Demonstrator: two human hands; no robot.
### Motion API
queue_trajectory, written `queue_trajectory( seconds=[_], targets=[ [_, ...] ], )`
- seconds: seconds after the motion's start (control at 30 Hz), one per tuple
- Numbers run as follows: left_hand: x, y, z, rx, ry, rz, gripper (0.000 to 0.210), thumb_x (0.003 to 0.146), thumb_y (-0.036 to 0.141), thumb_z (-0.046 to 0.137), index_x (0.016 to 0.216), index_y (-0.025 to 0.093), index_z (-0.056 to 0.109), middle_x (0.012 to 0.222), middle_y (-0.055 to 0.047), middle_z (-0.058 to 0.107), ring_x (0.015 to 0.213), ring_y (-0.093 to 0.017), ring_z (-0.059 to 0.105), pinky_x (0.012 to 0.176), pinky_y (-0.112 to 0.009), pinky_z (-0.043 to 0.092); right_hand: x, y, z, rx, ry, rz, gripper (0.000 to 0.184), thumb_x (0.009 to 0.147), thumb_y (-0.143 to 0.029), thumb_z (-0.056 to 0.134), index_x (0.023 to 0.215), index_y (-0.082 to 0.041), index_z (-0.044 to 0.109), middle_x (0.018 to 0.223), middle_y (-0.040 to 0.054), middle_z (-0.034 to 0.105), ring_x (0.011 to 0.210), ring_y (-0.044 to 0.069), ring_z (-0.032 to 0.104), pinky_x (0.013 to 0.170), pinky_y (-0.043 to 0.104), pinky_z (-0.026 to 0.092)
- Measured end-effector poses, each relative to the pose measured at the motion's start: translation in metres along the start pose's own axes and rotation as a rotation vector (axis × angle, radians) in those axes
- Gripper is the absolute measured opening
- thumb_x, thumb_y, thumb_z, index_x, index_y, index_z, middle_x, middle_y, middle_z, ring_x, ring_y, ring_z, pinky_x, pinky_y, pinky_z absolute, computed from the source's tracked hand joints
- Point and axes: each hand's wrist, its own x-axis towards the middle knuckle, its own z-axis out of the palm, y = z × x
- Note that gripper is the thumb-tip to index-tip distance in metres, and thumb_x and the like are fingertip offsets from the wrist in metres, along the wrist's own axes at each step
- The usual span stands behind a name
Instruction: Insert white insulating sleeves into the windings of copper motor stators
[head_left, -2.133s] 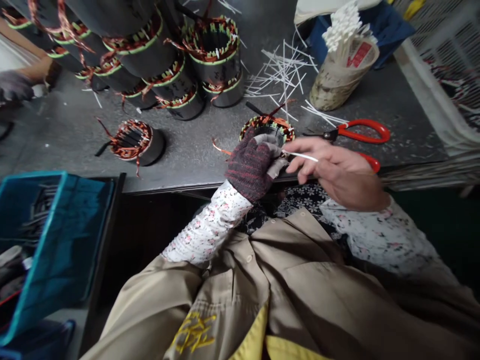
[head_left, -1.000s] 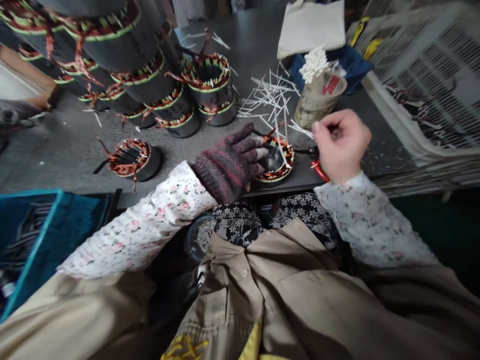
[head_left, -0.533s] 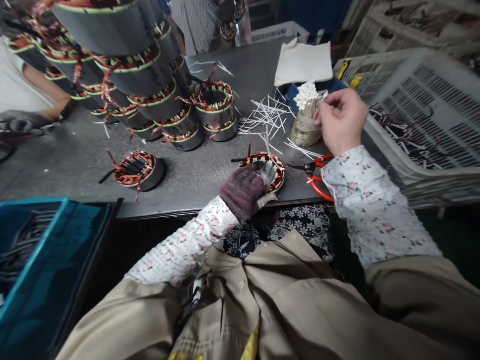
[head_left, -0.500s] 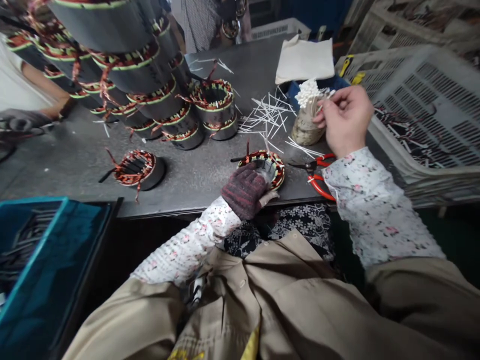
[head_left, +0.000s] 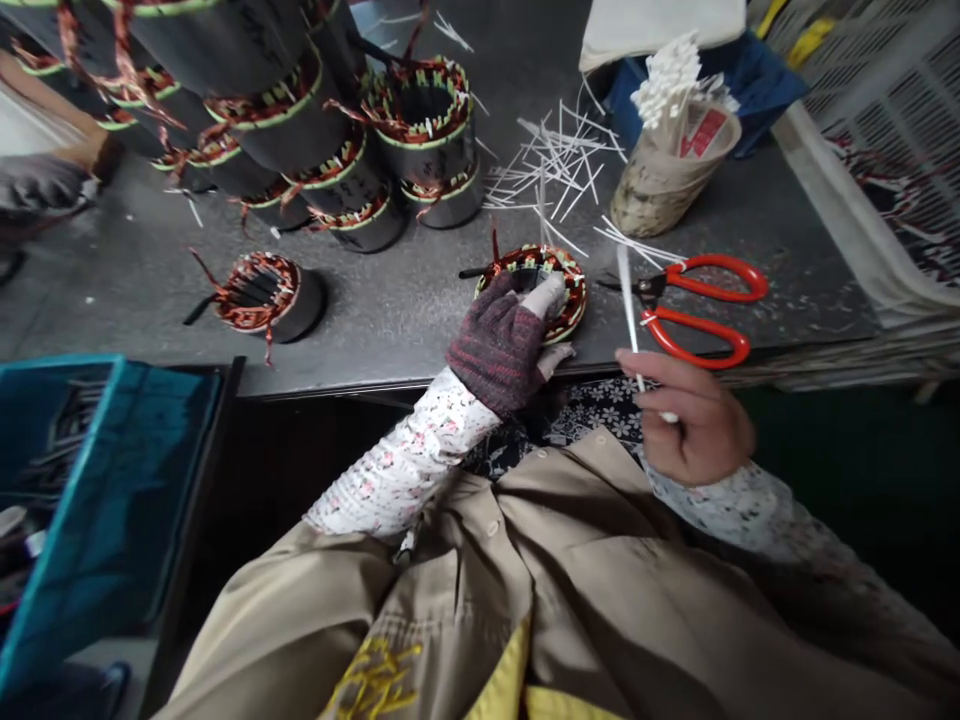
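My left hand (head_left: pixel 506 340), in a dark striped glove with pale wrapped fingertips, grips the near rim of a motor stator (head_left: pixel 574 310) that lies on the bench by its front edge. The stator shows copper windings, green-yellow edging and a dark lead. My right hand (head_left: pixel 694 415), bare, pinches a thin white stick (head_left: pixel 628 300) that points up and away, blurred at its top. Beyond that hand lie scissors (head_left: pixel 705 345) with red handles. Farther back, a worn cup (head_left: pixel 660 185) holds a bundle of white-tipped sticks (head_left: pixel 670 80).
Loose white sticks (head_left: pixel 555 165) lie scattered behind the stator. Stacked stators (head_left: pixel 255 130) rise at the left, and a single stator (head_left: pixel 300 310) sits nearer. A teal bin (head_left: pixel 112 400) stands lower left, a white crate (head_left: pixel 825 200) at right. Another person's gloved hand (head_left: pixel 45 185) is far left.
My right hand has come back from the cup toward the bench edge, now with a white stick. My left hand stays at the stator. The view has tilted downward.
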Motion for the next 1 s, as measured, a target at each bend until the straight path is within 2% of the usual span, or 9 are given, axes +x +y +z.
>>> queue_trajectory(
  seconds=[0.07, 0.17, 0.3, 0.43, 0.5, 0.6, 0.77, 0.87, 1.0],
  targets=[
    [0.000, -0.002, 0.001, -0.009, -0.033, -0.002, 0.069, 0.096, 0.036, 0.070, 0.153, 0.008, 0.041, 0.136, -0.019, 0.068, 0.129, -0.030, 0.067, 0.126, -0.053, 0.042, -0.006, -0.001, 0.000, 0.053, -0.018, -0.025, 0.011, 0.099, -0.021, 0.056, 0.101, -0.026, 0.065, 0.115, 0.0092, 0.079, 0.104, 0.024, 0.078, 0.079, 0.041, 0.069],
    [0.000, -0.004, 0.003, -0.002, -0.029, 0.019, 0.069, 0.097, 0.037, 0.068, 0.153, 0.009, 0.040, 0.134, -0.020, 0.069, 0.127, -0.030, 0.068, 0.125, -0.056, 0.042, -0.015, -0.004, -0.003, 0.065, -0.027, 0.053, 0.012, 0.097, -0.019, 0.063, 0.105, -0.027, 0.068, 0.102, 0.0053, 0.080, 0.087, 0.021, 0.079, 0.071, 0.035, 0.069],
    [0.000, -0.004, 0.003, 0.013, -0.031, 0.023, 0.067, 0.099, 0.040, 0.064, 0.155, 0.012, 0.038, 0.130, -0.017, 0.072, 0.121, -0.029, 0.070, 0.124, -0.056, 0.043, -0.023, -0.007, -0.011, -0.003, -0.005, 0.187, 0.032, 0.097, -0.016, 0.063, 0.124, -0.032, 0.070, 0.106, 0.0049, 0.081, 0.088, 0.022, 0.079, 0.073, 0.035, 0.069],
    [-0.001, -0.005, 0.005, 0.044, 0.013, 0.027, 0.067, 0.099, 0.040, 0.066, 0.153, 0.012, 0.040, 0.123, -0.015, 0.074, 0.118, -0.028, 0.072, 0.123, -0.053, 0.046, -0.021, -0.005, -0.011, -0.153, 0.113, 0.086, 0.039, 0.094, -0.020, 0.067, 0.129, -0.036, 0.072, 0.118, 0.0065, 0.077, 0.094, 0.025, 0.077, 0.076, 0.040, 0.067],
    [0.000, -0.005, 0.005, 0.046, 0.048, 0.038, 0.069, 0.096, 0.039, 0.070, 0.153, 0.013, 0.042, 0.123, -0.016, 0.074, 0.119, -0.029, 0.071, 0.121, -0.053, 0.048, -0.015, -0.005, -0.009, -0.229, 0.182, 0.065, 0.034, 0.093, -0.023, 0.068, 0.124, -0.036, 0.075, 0.108, 0.0065, 0.076, 0.096, 0.027, 0.075, 0.078, 0.043, 0.066],
    [0.004, -0.001, 0.000, 0.011, 0.116, 0.059, 0.077, 0.090, 0.038, 0.075, 0.158, 0.021, 0.042, 0.122, -0.013, 0.075, 0.114, -0.033, 0.073, 0.113, -0.057, 0.055, -0.002, -0.008, -0.007, -0.248, 0.200, 0.078, 0.035, 0.094, -0.017, 0.062, 0.123, -0.034, 0.073, 0.089, 0.0025, 0.076, 0.088, 0.025, 0.074, 0.078, 0.042, 0.065],
    [0.012, -0.005, -0.001, -0.102, 0.145, 0.040, 0.101, 0.082, 0.035, 0.075, 0.166, 0.053, 0.023, 0.140, 0.006, 0.070, 0.099, -0.039, 0.076, 0.100, -0.069, 0.062, 0.012, -0.003, -0.005, -0.165, 0.226, 0.174, 0.037, 0.094, -0.012, 0.052, 0.118, -0.034, 0.070, 0.092, -0.0019, 0.081, 0.083, 0.019, 0.077, 0.076, 0.033, 0.067],
    [0.015, -0.006, 0.001, -0.137, 0.169, 0.005, 0.103, 0.078, 0.035, 0.075, 0.161, 0.063, 0.021, 0.154, 0.019, 0.055, 0.095, -0.041, 0.077, 0.098, -0.073, 0.062, 0.009, -0.003, -0.005, -0.228, 0.091, 0.239, 0.036, 0.090, -0.016, 0.050, 0.104, -0.040, 0.074, 0.111, -0.0091, 0.080, 0.092, 0.018, 0.078, 0.086, 0.033, 0.068],
    [0.014, -0.004, 0.000, -0.165, 0.177, -0.045, 0.105, 0.071, 0.034, 0.074, 0.156, 0.070, 0.024, 0.156, 0.033, 0.038, 0.100, -0.041, 0.077, 0.100, -0.071, 0.062, -0.005, -0.003, 0.001, -0.215, -0.083, 0.387, 0.033, 0.078, -0.017, 0.055, 0.087, -0.043, 0.074, 0.126, -0.0225, 0.071, 0.105, 0.016, 0.077, 0.095, 0.028, 0.066]
  ],
)
